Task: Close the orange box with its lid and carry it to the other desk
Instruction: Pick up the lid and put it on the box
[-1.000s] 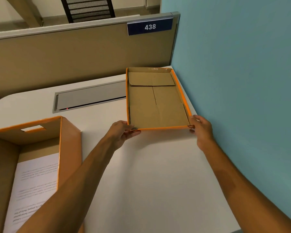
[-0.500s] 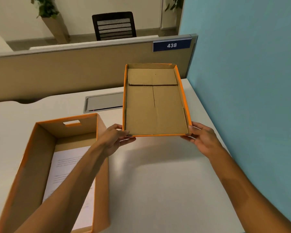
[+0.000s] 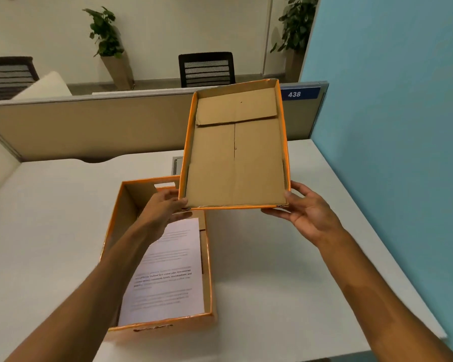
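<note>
The orange lid (image 3: pixel 236 158) is lifted off the desk, its brown inside facing me and its far end tilted up. My left hand (image 3: pixel 165 207) grips its near left corner and my right hand (image 3: pixel 306 212) grips its near right corner. The open orange box (image 3: pixel 118 231) stands on the white desk at lower left, below and left of the lid. A printed sheet of paper (image 3: pixel 168 270) lies inside it. My left forearm crosses over the box and hides part of its inside.
The white desk (image 3: pixel 285 270) ends at a beige partition (image 3: pixel 89 126) with a "438" sign (image 3: pixel 298 94) at the back and a blue wall (image 3: pixel 390 126) on the right. Chairs and potted plants stand beyond the partition. A grey cable tray peeks out behind the lid.
The lid has risen off the desk in both hands and come nearer, its far end tipping up. The view has lifted and shifted, bringing the whole open box into sight.
</note>
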`<state>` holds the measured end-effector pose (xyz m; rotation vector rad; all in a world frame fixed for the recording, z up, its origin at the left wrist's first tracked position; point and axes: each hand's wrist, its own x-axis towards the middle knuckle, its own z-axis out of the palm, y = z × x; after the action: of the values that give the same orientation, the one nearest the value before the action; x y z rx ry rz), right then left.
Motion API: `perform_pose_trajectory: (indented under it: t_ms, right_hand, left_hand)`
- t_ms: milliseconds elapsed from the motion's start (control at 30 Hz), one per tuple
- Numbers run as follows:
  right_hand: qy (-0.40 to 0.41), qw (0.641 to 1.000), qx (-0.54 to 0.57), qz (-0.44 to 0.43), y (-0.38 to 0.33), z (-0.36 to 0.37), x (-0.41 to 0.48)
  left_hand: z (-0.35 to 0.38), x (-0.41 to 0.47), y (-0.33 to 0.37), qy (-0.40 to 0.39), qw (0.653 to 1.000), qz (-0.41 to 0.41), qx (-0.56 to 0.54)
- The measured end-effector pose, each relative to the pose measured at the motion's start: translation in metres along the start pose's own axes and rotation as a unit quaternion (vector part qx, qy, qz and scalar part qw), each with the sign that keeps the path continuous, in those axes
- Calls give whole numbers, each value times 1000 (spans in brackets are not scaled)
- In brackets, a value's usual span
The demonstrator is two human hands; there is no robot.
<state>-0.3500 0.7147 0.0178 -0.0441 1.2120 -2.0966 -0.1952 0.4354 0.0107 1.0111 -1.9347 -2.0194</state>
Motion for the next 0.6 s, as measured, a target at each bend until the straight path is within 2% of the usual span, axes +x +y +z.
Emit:
perform_pose_trajectory:
  t_ms: [67, 167, 267, 367, 433, 533, 600]
  right_hand:
    - [-1, 1000, 1, -15, 13, 25, -10]
    - [6, 999, -16, -45, 36, 61, -24]
    - [25, 996, -45, -77, 60, 95, -37]
    - [46, 993, -51, -101, 85, 125, -44]
    - [61, 991, -42, -112, 100, 141, -47]
    - [66, 992, 1, -105, 119, 161, -50]
    - [63, 992, 10, -109, 129, 173, -53]
  left_hand:
    - [-13, -9, 4, 84, 987, 70, 116]
    - [-19, -25, 19, 189, 929, 198, 247]
    - [-6, -47, 42, 159, 902, 301, 265]
    - [14, -65, 60, 88, 899, 322, 284]
    - [25, -71, 69, 69, 896, 319, 302]
    - [35, -78, 74, 85, 910, 284, 290]
    - [35, -82, 74, 121, 906, 280, 294]
